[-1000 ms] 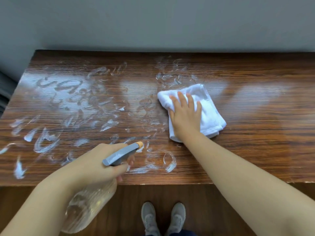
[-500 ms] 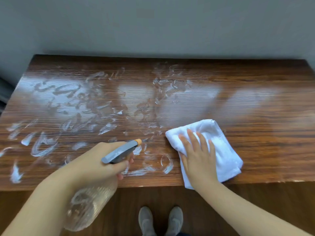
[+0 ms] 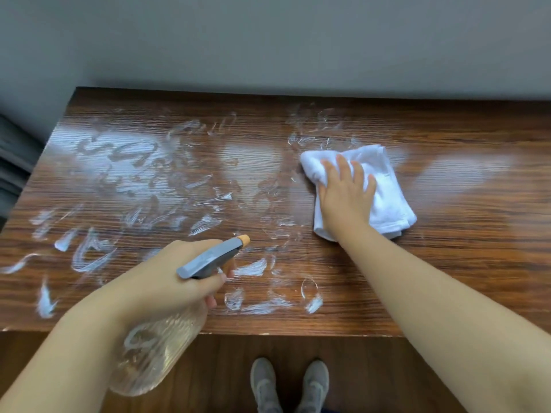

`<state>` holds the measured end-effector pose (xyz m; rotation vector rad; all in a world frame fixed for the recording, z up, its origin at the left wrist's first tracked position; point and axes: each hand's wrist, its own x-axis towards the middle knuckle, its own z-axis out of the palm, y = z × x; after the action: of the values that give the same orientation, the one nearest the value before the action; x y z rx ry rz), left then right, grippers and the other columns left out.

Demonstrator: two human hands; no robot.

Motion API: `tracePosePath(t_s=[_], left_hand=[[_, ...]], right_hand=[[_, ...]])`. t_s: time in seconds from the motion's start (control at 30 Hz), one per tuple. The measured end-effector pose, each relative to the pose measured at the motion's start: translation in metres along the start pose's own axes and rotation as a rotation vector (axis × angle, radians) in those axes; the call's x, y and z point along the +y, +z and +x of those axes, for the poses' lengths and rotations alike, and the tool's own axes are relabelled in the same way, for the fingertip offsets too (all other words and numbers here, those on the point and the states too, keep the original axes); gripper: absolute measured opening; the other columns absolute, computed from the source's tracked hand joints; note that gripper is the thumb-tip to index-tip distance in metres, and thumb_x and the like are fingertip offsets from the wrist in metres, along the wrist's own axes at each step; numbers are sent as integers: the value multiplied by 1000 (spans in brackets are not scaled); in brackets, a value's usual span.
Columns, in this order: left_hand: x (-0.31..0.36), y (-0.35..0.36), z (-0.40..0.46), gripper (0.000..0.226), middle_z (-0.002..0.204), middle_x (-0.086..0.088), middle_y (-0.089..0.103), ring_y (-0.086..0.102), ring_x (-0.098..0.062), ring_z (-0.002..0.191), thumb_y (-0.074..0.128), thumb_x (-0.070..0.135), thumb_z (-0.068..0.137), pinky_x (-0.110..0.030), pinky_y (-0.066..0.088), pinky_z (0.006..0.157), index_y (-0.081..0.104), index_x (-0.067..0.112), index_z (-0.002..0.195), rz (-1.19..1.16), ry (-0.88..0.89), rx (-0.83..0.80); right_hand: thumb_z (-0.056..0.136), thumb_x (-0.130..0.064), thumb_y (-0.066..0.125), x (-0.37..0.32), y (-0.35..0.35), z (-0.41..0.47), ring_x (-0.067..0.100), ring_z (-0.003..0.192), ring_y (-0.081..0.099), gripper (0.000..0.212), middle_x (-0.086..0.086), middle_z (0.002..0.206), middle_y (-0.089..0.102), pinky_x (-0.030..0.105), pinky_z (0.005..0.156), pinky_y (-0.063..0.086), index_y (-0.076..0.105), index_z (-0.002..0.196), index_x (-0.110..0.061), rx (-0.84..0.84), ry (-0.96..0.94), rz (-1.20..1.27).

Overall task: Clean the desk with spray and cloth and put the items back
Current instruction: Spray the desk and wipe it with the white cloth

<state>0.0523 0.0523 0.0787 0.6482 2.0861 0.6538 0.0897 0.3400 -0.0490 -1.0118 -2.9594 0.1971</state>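
Observation:
A folded white cloth lies on the wooden desk, right of centre. My right hand presses flat on it, fingers spread and pointing away from me. My left hand grips a clear ribbed spray bottle by its neck, over the desk's front edge. The bottle's grey trigger head with an orange nozzle points right and away. White wet streaks cover the left and middle of the desk top.
A grey wall runs behind the desk. A dark grey object sits beyond the desk's left end. My grey shoes stand on the wooden floor below the front edge.
My right hand slid the cloth from the front edge back toward the far side of the desk. The left hand and bottle stayed about where they were.

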Motion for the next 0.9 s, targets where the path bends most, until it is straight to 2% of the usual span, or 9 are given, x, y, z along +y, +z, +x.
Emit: tracePosePath(t_s=[0.17,0.27,0.37,0.47,0.57,0.63,0.77,0.9], left_hand=[[2,-1,2,7,83,-3,72,74,-10,69,60,19,96,-38,57,77,64,21,102,15,26,-29],[5,1,0,7,84,-7,70,74,-9,69,58,19,96,-46,56,81,62,14,100,31,44,-62],[8,3,0,6,86,-7,69,74,-9,69,56,18,96,-52,55,82,59,13,95,53,72,-98],[13,5,0,9,80,-7,68,74,-10,68,56,15,95,-50,55,81,55,12,87,57,88,-96],[13,5,0,13,81,-10,66,74,-9,68,55,16,95,-54,54,81,51,8,85,79,78,-99],[12,3,0,11,80,-7,65,73,-10,69,56,18,95,-54,53,80,53,13,86,86,85,-81],[9,-2,-1,7,83,1,72,73,-9,69,58,22,96,-44,58,80,64,26,95,46,59,-44],[12,-5,6,10,85,5,73,74,-8,70,59,23,96,-38,58,78,65,29,101,-3,31,-33]], right_hand=[[100,-33,41,32,0,-1,27,143,20,42,-4,157,26,52,113,12,40,141,-28,62,76,47],[96,-33,43,52,1,-32,30,139,31,42,0,153,36,55,110,21,47,137,-24,108,83,28],[89,-36,34,63,-1,-78,35,130,43,49,6,146,46,57,103,33,49,133,-21,130,59,14],[90,-37,30,55,6,-128,32,133,39,50,7,148,43,58,102,34,39,137,-24,131,1,-22],[88,-34,36,35,15,-155,29,134,34,52,6,150,41,57,103,35,35,140,-26,137,-53,-61],[88,-36,37,28,16,-152,29,134,35,53,6,150,41,56,103,33,34,140,-27,139,-58,-73],[87,-39,32,9,15,-116,31,132,39,51,5,148,43,55,102,25,38,137,-27,112,-67,-79],[89,-40,37,-3,10,-54,32,128,45,47,3,144,48,55,100,29,53,130,-26,108,-29,-43]])
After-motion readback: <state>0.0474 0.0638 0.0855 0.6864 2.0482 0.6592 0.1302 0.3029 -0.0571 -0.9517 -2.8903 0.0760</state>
